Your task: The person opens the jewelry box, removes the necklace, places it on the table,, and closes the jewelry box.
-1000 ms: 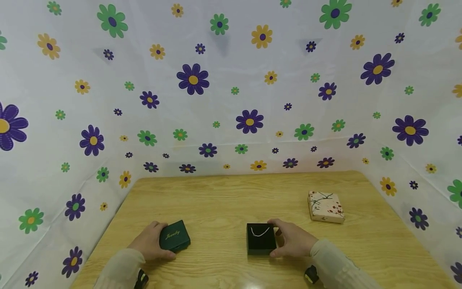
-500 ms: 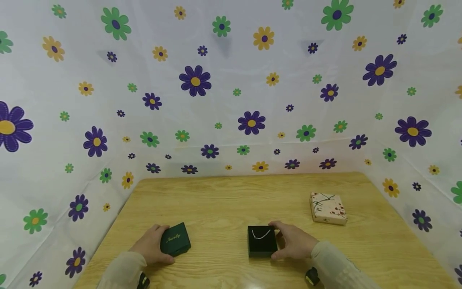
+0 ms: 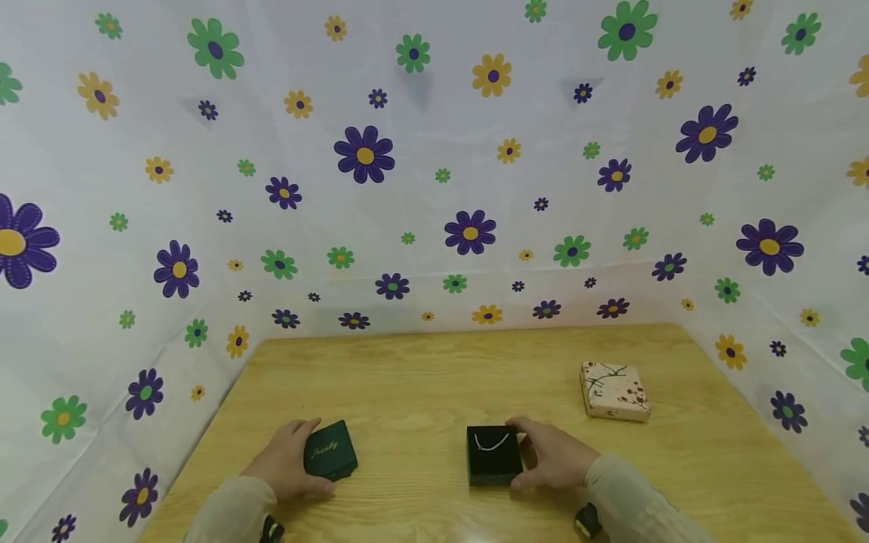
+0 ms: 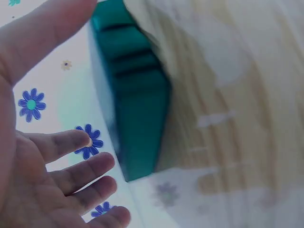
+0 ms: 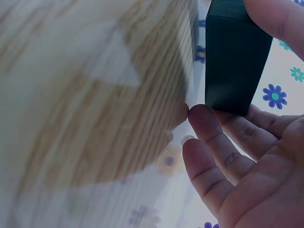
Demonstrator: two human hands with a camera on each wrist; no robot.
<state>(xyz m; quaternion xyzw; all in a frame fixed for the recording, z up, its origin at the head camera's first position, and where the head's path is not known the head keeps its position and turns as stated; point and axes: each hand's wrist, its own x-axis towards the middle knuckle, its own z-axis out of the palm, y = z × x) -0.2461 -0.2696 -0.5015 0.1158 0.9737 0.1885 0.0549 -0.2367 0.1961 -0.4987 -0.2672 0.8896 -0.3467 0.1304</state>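
A dark green jewelry box lid [image 3: 330, 451] with gold lettering lies at the left of the table. My left hand [image 3: 284, 464] is beside it, thumb near its front corner. In the left wrist view the fingers [image 4: 88, 173] are loosely extended, apart from the green lid [image 4: 142, 123]; its side shows ridges. My right hand [image 3: 553, 456] holds the open box base [image 3: 494, 477] at its right side, thumb in front and fingers behind. A thin silver chain [image 3: 490, 446] lies on the black insert. In the right wrist view, fingertips [image 5: 204, 118] meet the lower end of the box [image 5: 235, 61].
A cream flat box [image 3: 615, 391] with a red blossom print stands at the back right of the wooden table [image 3: 421, 385]. White curtains [image 3: 407, 196] with flowers enclose the back and sides. Dark wrist devices [image 3: 588, 520] sit under both sleeves.
The left hand has loosened around the lid, its index finger lifting away, and the lid has settled lower. My right hand keeps its hold on the base. The view has shifted slightly.
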